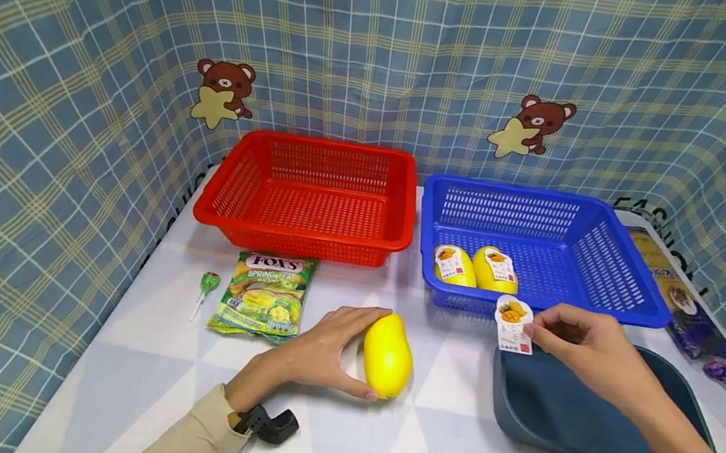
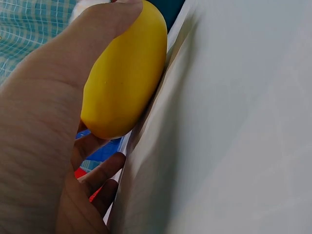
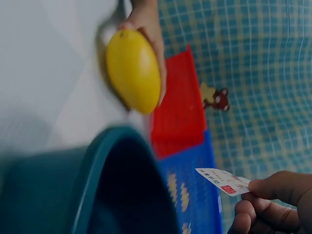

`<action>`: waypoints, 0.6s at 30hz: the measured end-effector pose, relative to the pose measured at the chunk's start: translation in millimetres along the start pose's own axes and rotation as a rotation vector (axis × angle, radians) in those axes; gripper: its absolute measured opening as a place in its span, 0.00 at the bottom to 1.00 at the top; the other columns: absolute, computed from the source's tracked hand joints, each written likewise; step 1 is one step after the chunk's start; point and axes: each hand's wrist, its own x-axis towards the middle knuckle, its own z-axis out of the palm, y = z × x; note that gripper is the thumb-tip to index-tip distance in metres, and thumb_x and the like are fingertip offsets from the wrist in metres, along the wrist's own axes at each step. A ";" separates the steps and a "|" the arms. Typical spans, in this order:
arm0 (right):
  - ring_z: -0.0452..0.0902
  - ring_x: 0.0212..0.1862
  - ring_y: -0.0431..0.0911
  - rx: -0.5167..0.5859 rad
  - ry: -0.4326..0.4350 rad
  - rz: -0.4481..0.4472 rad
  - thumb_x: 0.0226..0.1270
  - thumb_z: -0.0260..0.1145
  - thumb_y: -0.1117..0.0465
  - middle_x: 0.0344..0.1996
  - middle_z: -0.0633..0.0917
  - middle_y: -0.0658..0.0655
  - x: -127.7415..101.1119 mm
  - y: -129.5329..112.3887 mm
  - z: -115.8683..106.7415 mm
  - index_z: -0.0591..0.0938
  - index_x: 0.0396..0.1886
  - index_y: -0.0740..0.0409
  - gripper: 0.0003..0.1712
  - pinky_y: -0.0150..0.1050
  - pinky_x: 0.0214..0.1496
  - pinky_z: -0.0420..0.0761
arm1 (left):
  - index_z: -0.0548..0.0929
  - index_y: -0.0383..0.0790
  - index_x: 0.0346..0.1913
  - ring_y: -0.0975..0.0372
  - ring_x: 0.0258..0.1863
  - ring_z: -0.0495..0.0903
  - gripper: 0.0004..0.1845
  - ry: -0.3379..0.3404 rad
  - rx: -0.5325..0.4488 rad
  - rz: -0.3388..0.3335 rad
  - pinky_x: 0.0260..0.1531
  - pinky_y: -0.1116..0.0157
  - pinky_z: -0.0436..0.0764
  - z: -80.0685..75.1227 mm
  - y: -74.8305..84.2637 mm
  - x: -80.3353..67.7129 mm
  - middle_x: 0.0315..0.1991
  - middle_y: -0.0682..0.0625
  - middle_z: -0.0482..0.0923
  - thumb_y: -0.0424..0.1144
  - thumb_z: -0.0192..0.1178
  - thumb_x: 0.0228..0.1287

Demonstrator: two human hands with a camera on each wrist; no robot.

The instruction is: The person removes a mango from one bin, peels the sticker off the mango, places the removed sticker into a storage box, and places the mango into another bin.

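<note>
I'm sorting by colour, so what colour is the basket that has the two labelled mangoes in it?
Blue basket, clearest in the head view.

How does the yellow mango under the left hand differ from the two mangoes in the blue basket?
The mango on the table bears no label; the basket mangoes each carry one. It lies on the cloth, gripped by the left hand; they lie untouched in the blue basket. All are yellow.

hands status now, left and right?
Left hand: curled round the yellow mango on the table.
Right hand: pinching a mango label.
</note>
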 end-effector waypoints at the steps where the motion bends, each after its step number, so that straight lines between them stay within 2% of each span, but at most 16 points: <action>1: 0.78 0.36 0.50 -0.011 -0.006 0.017 0.72 0.66 0.49 0.34 0.84 0.54 -0.6 6.8 -2.0 0.85 0.43 0.57 0.16 0.38 0.35 0.81 | 0.51 0.59 0.80 0.59 0.72 0.58 0.62 -0.002 -0.002 -0.002 0.70 0.49 0.59 0.0 -0.1 0.0 0.77 0.60 0.54 0.77 0.67 0.43; 4: 0.77 0.36 0.50 -0.027 -0.039 0.039 0.73 0.65 0.50 0.34 0.84 0.54 -0.7 25.8 -3.5 0.86 0.42 0.58 0.15 0.37 0.34 0.80 | 0.51 0.60 0.80 0.59 0.72 0.58 0.62 -0.010 -0.009 -0.013 0.70 0.49 0.59 -0.2 0.0 -0.1 0.77 0.61 0.54 0.77 0.66 0.43; 9: 0.74 0.32 0.44 -0.073 -0.120 0.013 0.72 0.66 0.55 0.30 0.83 0.51 4.4 51.0 5.3 0.86 0.37 0.56 0.10 0.35 0.29 0.75 | 0.51 0.62 0.80 0.59 0.72 0.57 0.61 -0.016 -0.012 -0.025 0.71 0.49 0.58 -0.5 -0.2 -0.5 0.77 0.62 0.52 0.79 0.65 0.43; 13: 0.72 0.29 0.43 -0.103 -0.159 0.007 0.70 0.67 0.58 0.27 0.81 0.49 9.4 61.3 12.2 0.85 0.34 0.56 0.07 0.35 0.27 0.72 | 0.50 0.62 0.80 0.59 0.73 0.57 0.61 -0.020 -0.013 -0.025 0.71 0.48 0.57 0.3 -0.7 -0.3 0.77 0.63 0.52 0.79 0.64 0.43; 18: 0.72 0.29 0.44 -0.116 -0.176 0.041 0.71 0.66 0.57 0.25 0.80 0.48 11.5 69.1 16.8 0.85 0.33 0.58 0.10 0.36 0.25 0.71 | 0.51 0.61 0.80 0.59 0.73 0.56 0.61 -0.016 -0.017 -0.010 0.71 0.48 0.56 0.1 -0.9 0.5 0.77 0.62 0.53 0.78 0.66 0.44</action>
